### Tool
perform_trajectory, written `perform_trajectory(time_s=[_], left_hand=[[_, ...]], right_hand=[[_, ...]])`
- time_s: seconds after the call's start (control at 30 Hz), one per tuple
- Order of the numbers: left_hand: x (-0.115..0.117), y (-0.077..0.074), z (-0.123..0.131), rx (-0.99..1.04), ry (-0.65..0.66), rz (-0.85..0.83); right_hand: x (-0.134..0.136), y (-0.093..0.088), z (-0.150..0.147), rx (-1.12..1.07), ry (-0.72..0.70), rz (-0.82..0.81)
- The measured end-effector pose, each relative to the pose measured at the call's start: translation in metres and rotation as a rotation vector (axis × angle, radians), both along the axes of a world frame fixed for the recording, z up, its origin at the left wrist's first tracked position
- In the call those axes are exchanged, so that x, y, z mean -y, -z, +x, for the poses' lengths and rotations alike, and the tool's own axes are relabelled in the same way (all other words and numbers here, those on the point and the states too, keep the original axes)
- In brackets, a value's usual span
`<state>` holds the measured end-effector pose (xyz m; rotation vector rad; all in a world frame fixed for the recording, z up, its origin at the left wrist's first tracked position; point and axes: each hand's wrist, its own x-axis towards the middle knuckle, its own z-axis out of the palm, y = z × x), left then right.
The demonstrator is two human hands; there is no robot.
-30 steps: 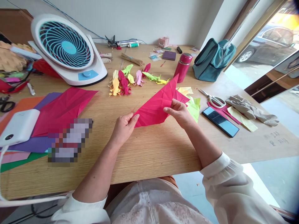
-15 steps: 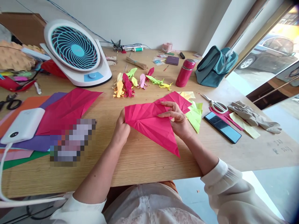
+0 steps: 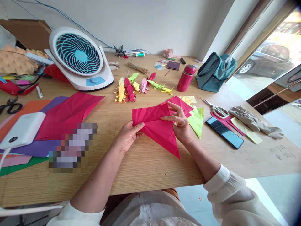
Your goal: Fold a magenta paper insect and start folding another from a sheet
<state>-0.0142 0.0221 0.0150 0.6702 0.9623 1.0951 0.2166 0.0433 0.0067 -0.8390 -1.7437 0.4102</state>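
A creased sheet of magenta paper [image 3: 156, 128], partly folded with one long point hanging toward me, is held above the table between both hands. My left hand [image 3: 129, 135] pinches its left edge, thumb on top and fingers underneath. At the upper right edge, my right hand [image 3: 180, 124] grips the sheet, its fingers bent over the top and the thumb hidden behind. Just beyond the right hand lie another folded magenta piece [image 3: 182, 103] and a lime green folded paper [image 3: 197, 121]. Several small folded paper figures [image 3: 129, 91] stand behind the sheet.
On the left are a white fan [image 3: 77, 56], a white power bank [image 3: 23, 128] and stacked coloured paper [image 3: 68, 116]. To the right lie scissors [image 3: 219, 110], a phone [image 3: 224, 132] and grey gloves [image 3: 256, 121]. A red flask [image 3: 186, 78] and a teal bag [image 3: 213, 73] stand farther back.
My left hand has shifted its grip, its thumb now lying along the paper's crease. The sheet's left edge has moved slightly right. The right hand stays at its place on the sheet.
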Motion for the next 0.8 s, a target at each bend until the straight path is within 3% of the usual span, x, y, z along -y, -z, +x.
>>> perform_trajectory(time_s=[0.17, 0.33, 0.43, 0.63, 0.8], left_hand=[[-0.001, 0.001, 0.002, -0.086, -0.084, 0.026], [-0.006, 0.005, -0.001, -0.15, -0.163, 0.093], [-0.008, 0.006, -0.001, -0.199, -0.198, 0.152], [-0.007, 0.004, 0.002, -0.211, -0.2, 0.284], [-0.005, 0.003, 0.002, -0.212, -0.208, 0.339]], right_hand=[[0.0, -0.002, 0.001, -0.048, 0.037, -0.073], [-0.002, -0.002, 0.003, -0.329, -0.07, -0.504], [-0.001, -0.003, 0.001, -0.374, -0.122, -0.693], [0.005, -0.008, -0.009, -0.395, -0.285, -0.797], [0.005, -0.007, -0.009, -0.413, -0.256, -0.82]])
